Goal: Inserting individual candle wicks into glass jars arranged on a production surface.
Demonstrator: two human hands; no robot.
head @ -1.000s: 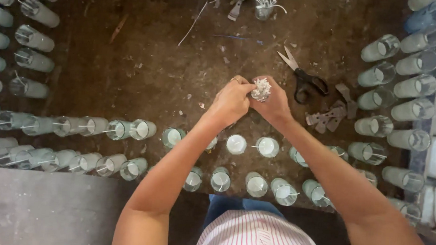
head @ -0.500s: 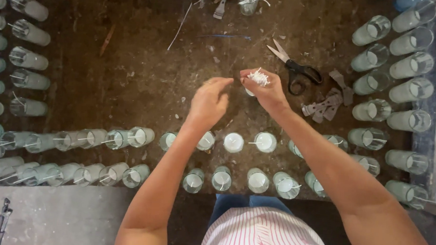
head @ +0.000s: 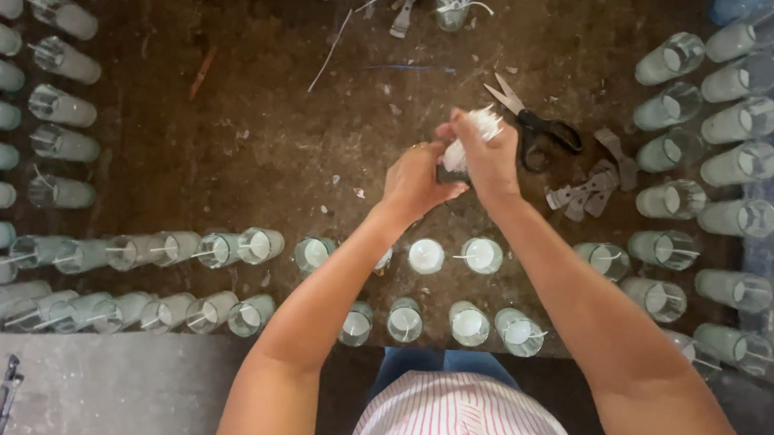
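Small bundle of white wicks (head: 471,136), pale thin strands bunched together, ends fanning toward the far right, held above the brown table, centre-right of the scene

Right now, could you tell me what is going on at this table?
A person's two hands meet over a dark, crumb-strewn table. The right hand grips a small white bundle, and the left hand touches its lower end. Black-handled scissors lie just beyond. Rows of clear glasses holding white wax ring the work area.
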